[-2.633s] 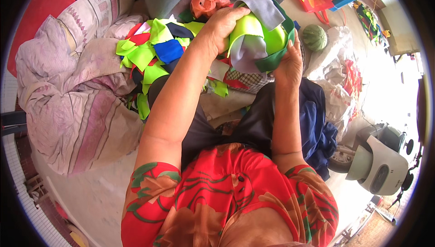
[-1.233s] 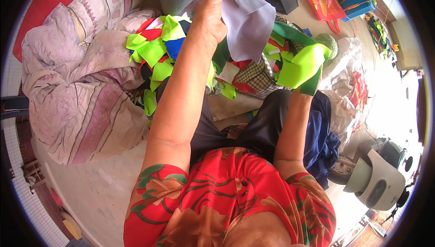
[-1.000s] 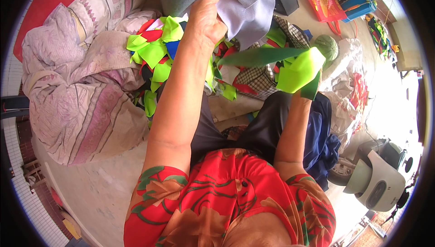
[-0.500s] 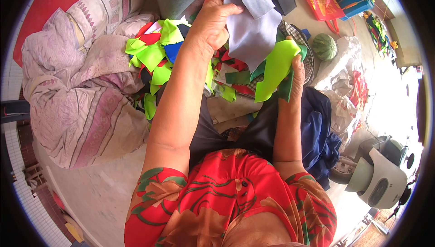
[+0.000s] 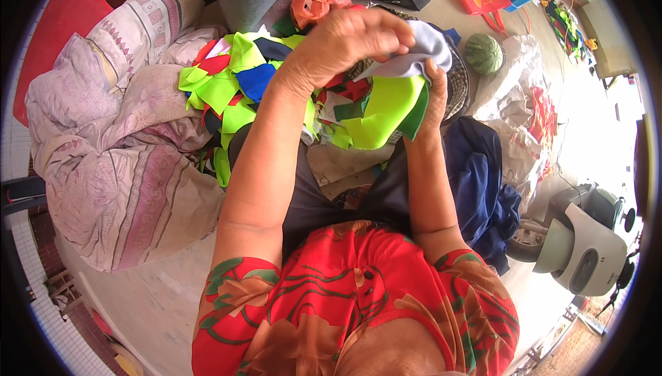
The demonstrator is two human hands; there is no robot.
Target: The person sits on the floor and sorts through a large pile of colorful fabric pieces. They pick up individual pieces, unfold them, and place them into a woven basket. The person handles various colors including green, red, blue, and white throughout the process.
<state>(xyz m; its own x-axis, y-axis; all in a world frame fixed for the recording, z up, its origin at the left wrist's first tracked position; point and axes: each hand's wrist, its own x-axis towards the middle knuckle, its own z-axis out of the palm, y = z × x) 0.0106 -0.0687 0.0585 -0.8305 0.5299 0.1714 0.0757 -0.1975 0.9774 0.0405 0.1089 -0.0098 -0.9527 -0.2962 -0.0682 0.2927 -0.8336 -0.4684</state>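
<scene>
My right hand [image 5: 434, 103] is closed on a small stack of cloth pieces, its thumb pressing from above. In the stack are a neon-green cloth piece [image 5: 386, 110] that hangs down, a dark green cloth piece [image 5: 415, 115] by the palm, and a pale grey cloth piece [image 5: 426, 48] lying folded on top. My left hand [image 5: 348, 43] is over the grey piece, fingers stretched out and slightly blurred, at its upper left edge. Beneath both hands lies a heap of cloth scraps [image 5: 238, 90] in neon green, blue, red and black.
A patterned, pale bundled sheet [image 5: 131, 114] lies at left. Behind the scraps stand a grey bucket [image 5: 252, 3] and an orange-red plastic bag [image 5: 317, 0]. To the right are a watermelon [image 5: 483, 54], white plastic sacking [image 5: 514, 90], navy cloth [image 5: 476, 169] and a grey-white wheeled machine [image 5: 586, 245].
The grey cloth piece has moved right and down onto the stack, under my right thumb. My left hand has followed to the right, its fingers loosened. The view has shifted slightly.
</scene>
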